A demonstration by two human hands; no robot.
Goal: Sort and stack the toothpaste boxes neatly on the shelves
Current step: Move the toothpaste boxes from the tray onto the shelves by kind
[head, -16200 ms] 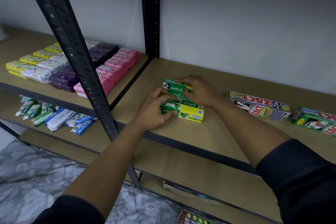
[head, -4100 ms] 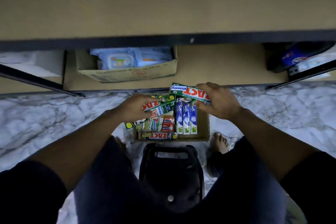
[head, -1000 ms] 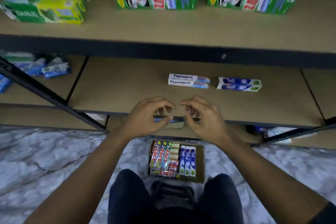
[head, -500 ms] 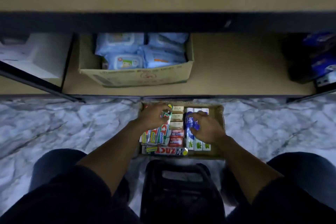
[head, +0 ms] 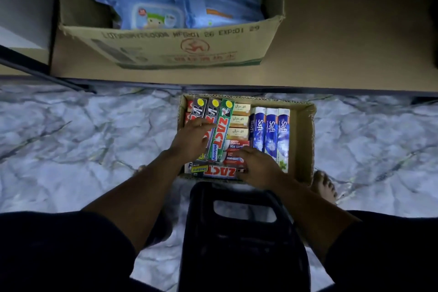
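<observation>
A small open carton (head: pixel 305 140) on the floor holds toothpaste boxes. Two black Zact boxes (head: pixel 199 108) and a green Zact box (head: pixel 221 130) lie at its left. Tan boxes (head: pixel 239 122) and red-and-white boxes (head: pixel 235 144) fill the middle. Three blue Safi boxes (head: pixel 270 130) lie at the right. One Zact box (head: pixel 215 170) lies crosswise at the near edge. My left hand (head: pixel 192 140) rests with its fingers laid over the black Zact boxes. My right hand (head: pixel 258 166) curls its fingers round the right end of the crosswise Zact box.
The bottom shelf (head: pixel 343 54) runs just beyond the carton, with a big cardboard box (head: pixel 180 47) of blue wipe packs on it. A black stool (head: pixel 244 232) stands between my knees. A bare foot (head: pixel 324 187) is on the marble floor (head: pixel 83 137).
My head has dropped closer to the carton. My right hand has shifted from the Safi boxes to the near crosswise Zact box. My left hand stays on the Zact boxes at the left.
</observation>
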